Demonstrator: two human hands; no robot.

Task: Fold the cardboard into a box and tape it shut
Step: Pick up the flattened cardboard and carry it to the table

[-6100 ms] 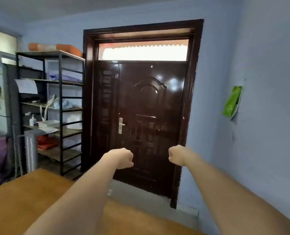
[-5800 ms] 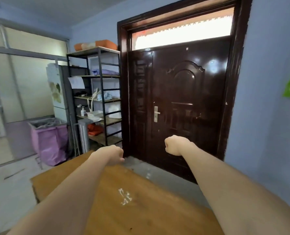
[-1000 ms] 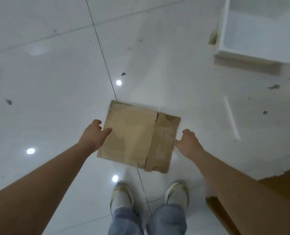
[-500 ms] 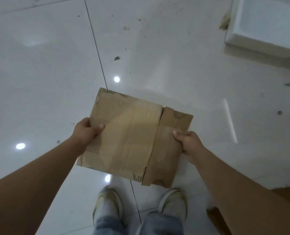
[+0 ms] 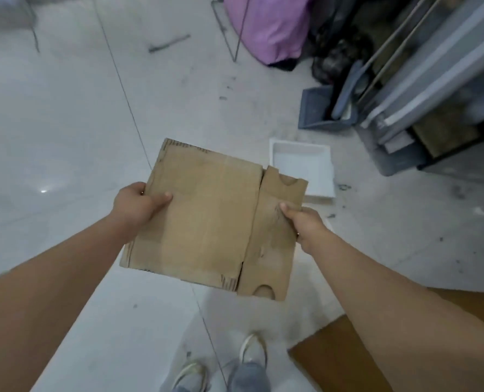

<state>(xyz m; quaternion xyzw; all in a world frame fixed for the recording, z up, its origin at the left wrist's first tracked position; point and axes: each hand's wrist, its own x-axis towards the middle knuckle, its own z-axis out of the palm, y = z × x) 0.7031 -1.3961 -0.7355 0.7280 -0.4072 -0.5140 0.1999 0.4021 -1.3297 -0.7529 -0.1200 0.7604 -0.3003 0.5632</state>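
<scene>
A flattened brown cardboard box (image 5: 209,219) hangs in the air above the white tiled floor, held level in front of me. My left hand (image 5: 134,206) grips its left edge, thumb on top. My right hand (image 5: 303,224) pinches the narrower right panel, which has half-round cut-outs at its near and far ends. The flaps lie flat and folded together. No tape is in view.
A white shallow tray (image 5: 303,171) lies on the floor just beyond the cardboard. A grey dustpan (image 5: 324,113), a purple bag (image 5: 266,26) and a grey cabinet (image 5: 433,89) stand at the back right. A wooden table corner (image 5: 339,360) is at the lower right. My shoes (image 5: 221,363) are below.
Both hands have lifted the cardboard off the floor and hold it higher. The view has tilted up, bringing the dustpan, purple bag and cabinet into sight.
</scene>
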